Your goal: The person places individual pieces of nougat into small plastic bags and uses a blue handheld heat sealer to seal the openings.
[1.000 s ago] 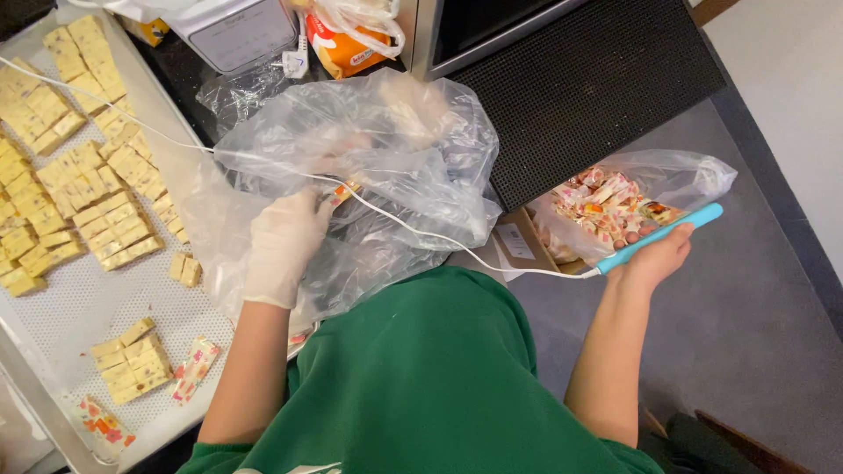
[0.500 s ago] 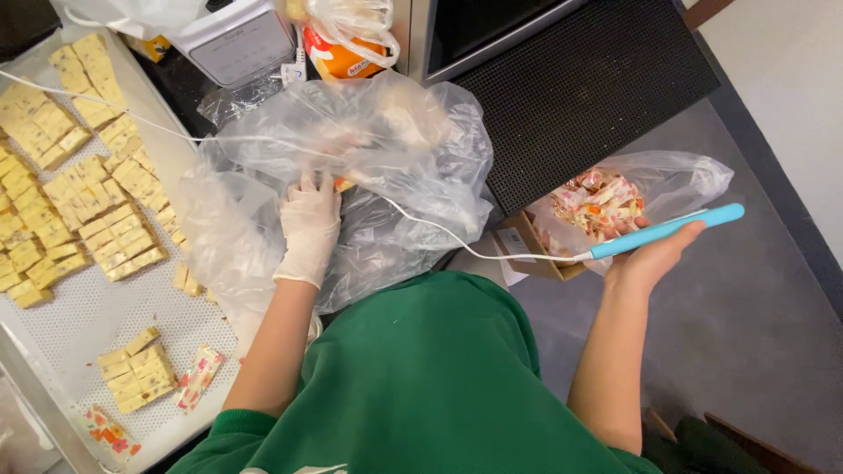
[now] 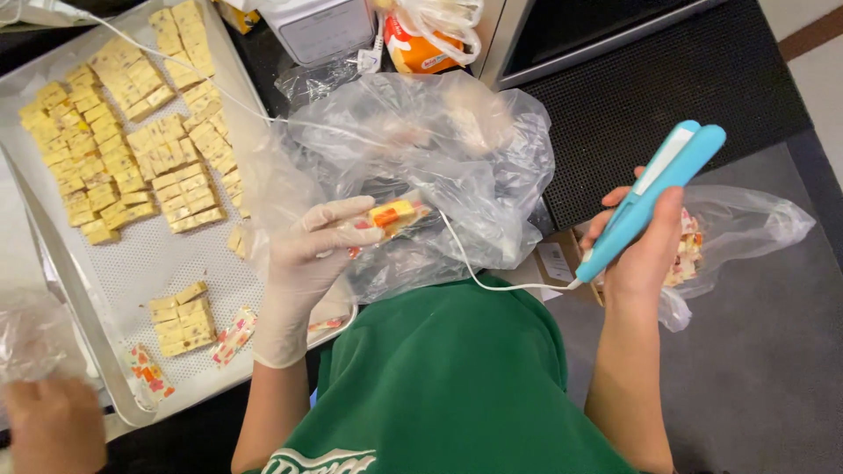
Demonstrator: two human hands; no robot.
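left hand [image 3: 312,263], gloved, pinches a wrapped candy piece [image 3: 392,213] at its fingertips, held up in front of the big clear bag [image 3: 457,167]. right hand [image 3: 637,254], bare, is closed around a blue handheld sealer [image 3: 650,197], tip up, white cord [image 3: 492,281] trailing toward the left hand. step looks like sealing the wrapper end. next move needs candy and sealer brought together, wrapper edge between the sealer arms. tray [image 3: 132,263] of cut yellow squares [image 3: 114,149] sits left of the left hand; bag of wrapped pieces [image 3: 746,228] behind the right hand.
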